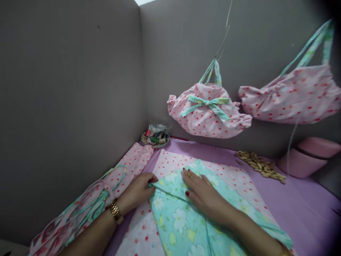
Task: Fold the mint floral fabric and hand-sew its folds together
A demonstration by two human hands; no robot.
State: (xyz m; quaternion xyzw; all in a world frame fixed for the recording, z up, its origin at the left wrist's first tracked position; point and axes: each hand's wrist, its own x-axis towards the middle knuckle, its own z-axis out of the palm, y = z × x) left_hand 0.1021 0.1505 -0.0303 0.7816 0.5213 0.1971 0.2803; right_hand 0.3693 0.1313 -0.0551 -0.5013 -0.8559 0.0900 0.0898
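Mint floral cloth at lower centre of frame, spread over pink dotted fabric, left hand with gold watch pinching its left corner, right hand flat on it, fingers close together, bow-tied pink bag hanging right of centre

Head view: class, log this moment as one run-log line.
left hand: pinching teal floral cloth corner | right hand: flat on it | beneath: pink dotted cloth
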